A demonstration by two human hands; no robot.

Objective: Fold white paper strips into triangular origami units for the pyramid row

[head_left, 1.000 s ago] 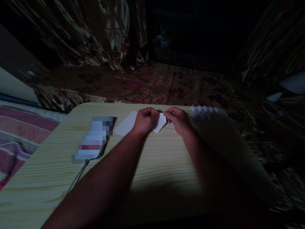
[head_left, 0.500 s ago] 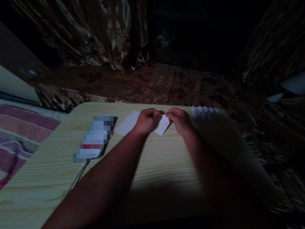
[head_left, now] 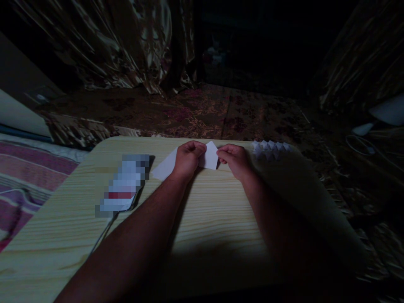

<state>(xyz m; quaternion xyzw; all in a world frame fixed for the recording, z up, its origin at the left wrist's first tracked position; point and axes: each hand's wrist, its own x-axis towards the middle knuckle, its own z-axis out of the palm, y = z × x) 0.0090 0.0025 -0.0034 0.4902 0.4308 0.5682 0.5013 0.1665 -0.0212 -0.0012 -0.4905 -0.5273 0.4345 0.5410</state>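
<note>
A small folded piece of white paper (head_left: pixel 210 156), pointed at the top, is held up over the far part of the wooden table (head_left: pixel 217 210). My left hand (head_left: pixel 188 158) pinches its left side between thumb and fingers. At its right edge, my right hand (head_left: pixel 232 158) has thumb and forefinger closed on the paper, the other fingers curled in. Flat white sheets (head_left: pixel 164 165) lie partly hidden behind my left hand. Several small folded white paper pieces (head_left: pixel 270 147) stand in rows at the far right of the table.
A blurred-out phone-like device (head_left: pixel 126 181) with a white cable (head_left: pixel 101 236) lies on the left of the table. Striped bedding (head_left: pixel 34 164) is beyond the left edge. Patterned curtains (head_left: pixel 135 46) hang behind, and a pale lamp-like object (head_left: pixel 389 111) with a cord is at the right.
The folded paper has been turned, so its point now faces up instead of down toward me. My left hand has shifted slightly left; my right fingers have moved to the paper's right edge.
</note>
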